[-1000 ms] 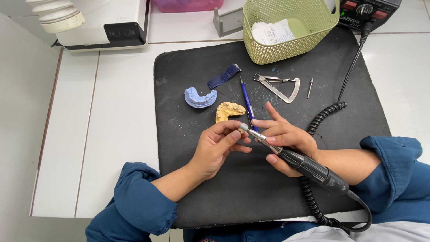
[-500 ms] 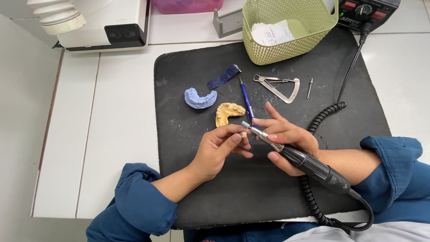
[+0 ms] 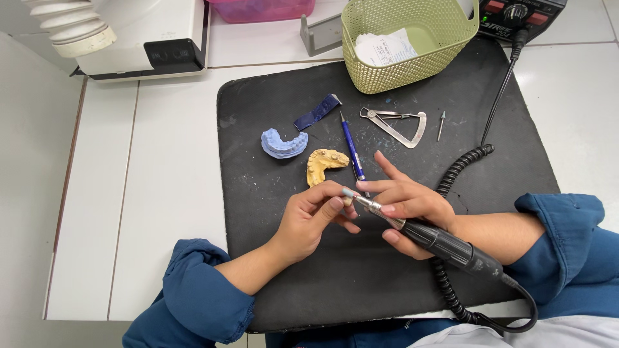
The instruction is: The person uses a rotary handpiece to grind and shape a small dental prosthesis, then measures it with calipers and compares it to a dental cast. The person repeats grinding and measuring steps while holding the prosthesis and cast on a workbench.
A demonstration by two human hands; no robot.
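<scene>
The right hand [image 3: 406, 209] stays clamped on the black rotary handpiece [image 3: 445, 245], its tip now pulled closer to the left hand [image 3: 316, 219], whose fingers pinch a small piece beside the yellow tooth model [image 3: 324, 164].

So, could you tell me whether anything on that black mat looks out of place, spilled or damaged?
Nothing stands out. The black mat has pale dust specks but no spill. The blue dental cast, yellow dental cast, blue pen and metal caliper lie apart, intact. The right hand holds the rotary handpiece against a small piece in the left hand.
</scene>
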